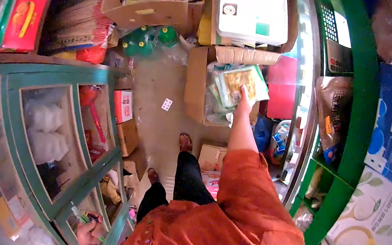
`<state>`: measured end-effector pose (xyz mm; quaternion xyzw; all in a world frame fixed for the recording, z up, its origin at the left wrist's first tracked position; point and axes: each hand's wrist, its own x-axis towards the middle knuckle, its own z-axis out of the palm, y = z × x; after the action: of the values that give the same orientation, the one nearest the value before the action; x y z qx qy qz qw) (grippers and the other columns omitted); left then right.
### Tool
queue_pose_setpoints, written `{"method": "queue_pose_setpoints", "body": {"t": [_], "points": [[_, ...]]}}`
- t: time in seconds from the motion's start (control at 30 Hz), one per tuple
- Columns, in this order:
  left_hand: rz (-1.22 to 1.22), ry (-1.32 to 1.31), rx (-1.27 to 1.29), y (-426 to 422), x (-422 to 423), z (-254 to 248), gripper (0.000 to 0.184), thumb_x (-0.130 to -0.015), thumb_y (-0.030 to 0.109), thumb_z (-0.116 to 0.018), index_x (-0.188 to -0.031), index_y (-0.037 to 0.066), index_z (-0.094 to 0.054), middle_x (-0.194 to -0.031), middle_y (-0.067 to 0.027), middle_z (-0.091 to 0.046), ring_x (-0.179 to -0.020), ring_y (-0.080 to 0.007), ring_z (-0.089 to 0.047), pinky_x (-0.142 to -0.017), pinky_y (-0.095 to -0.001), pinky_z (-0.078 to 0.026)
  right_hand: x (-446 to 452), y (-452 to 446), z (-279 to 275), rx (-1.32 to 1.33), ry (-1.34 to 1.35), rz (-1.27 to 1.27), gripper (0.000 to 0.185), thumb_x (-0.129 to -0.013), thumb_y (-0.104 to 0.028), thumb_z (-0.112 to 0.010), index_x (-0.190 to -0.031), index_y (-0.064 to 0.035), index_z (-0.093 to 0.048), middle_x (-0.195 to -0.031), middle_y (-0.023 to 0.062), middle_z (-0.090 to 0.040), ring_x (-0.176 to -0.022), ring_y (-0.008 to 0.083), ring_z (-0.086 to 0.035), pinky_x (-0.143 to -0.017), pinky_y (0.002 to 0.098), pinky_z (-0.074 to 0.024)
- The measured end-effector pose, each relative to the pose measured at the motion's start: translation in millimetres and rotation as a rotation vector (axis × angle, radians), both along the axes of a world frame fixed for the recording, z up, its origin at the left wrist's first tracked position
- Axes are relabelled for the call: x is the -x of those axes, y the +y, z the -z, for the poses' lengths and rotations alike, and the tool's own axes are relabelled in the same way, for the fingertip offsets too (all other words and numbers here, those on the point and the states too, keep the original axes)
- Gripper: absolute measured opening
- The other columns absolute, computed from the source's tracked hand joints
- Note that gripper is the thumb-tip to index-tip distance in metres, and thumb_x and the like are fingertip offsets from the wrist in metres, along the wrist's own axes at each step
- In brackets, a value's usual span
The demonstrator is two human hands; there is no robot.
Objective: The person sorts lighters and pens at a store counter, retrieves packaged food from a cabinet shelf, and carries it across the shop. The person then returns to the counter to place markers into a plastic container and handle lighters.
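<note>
My right hand [244, 101] is closed on some flat clear-wrapped packets [239, 84] with a golden-yellow front and green-and-white edges. They are over an open cardboard box [196, 89], which has more clear plastic wrapping inside. Whether the packets touch what lies beneath them, I cannot tell. Down at the lower left, my left hand [90, 234] is closed around a small bunch of thin green, white and dark items [84, 216], whose kind is too small to make out. It is beside the green-framed glass cabinet [86, 184].
Green bottles [139, 42] lie on the floor ahead, near a carton of mixed goods [144, 11]. A playing card [166, 104] lies on the floor. Green shelving [333, 195] with packaged goods lines the right side. White trays [244, 14] are stacked behind the open box.
</note>
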<state>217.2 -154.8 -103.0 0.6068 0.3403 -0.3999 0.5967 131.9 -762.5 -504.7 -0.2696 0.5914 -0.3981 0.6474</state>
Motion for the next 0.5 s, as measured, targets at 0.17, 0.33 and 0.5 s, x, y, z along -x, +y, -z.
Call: {"method": "queue_pose_setpoints", "body": {"t": [0.17, 0.33, 0.5], "points": [[0.069, 0.129, -0.061, -8.9, -3.1, 38.5, 0.032, -0.077, 0.01, -0.068, -0.104, -0.001, -0.058, -0.088, -0.0164, -0.061, -0.044, -0.0102, -0.04, -0.04, -0.0242, -0.031, 2.2, -34.2, 59.8, -0.097, 0.081, 0.049, 0.071, -0.071, -0.018, -0.085, -0.131, -0.0023, -0.051, -0.121, 0.0095, -0.062, -0.103, 0.0245, -0.061, -0.086, 0.0386, -0.0508], [0.11, 0.14, -0.066, -32.5, -5.7, 45.7, 0.028, -0.079, 0.012, -0.068, -0.102, 0.0, -0.058, -0.086, -0.0123, -0.061, -0.045, -0.009, -0.04, -0.04, -0.0243, -0.03, -1.8, -15.2, 10.3, -0.346, 0.123, -0.127, 0.064, -0.072, -0.033, -0.085, -0.126, -0.0155, -0.055, -0.12, 0.0058, -0.059, -0.105, 0.0275, -0.057, -0.083, 0.0506, -0.046], [0.101, 0.105, 0.0, -44.6, -11.6, 54.0, 0.025, -0.08, 0.011, -0.067, -0.101, 0.0, -0.058, -0.084, -0.0102, -0.061, -0.044, -0.0086, -0.04, -0.04, -0.0242, -0.029, -9.3, -13.1, 32.9, -0.459, 0.216, -0.002, 0.074, -0.069, -0.04, -0.086, -0.132, -0.0222, -0.05, -0.127, 0.0036, -0.057, -0.116, 0.0297, -0.051, -0.091, 0.0581, -0.0379]]}}
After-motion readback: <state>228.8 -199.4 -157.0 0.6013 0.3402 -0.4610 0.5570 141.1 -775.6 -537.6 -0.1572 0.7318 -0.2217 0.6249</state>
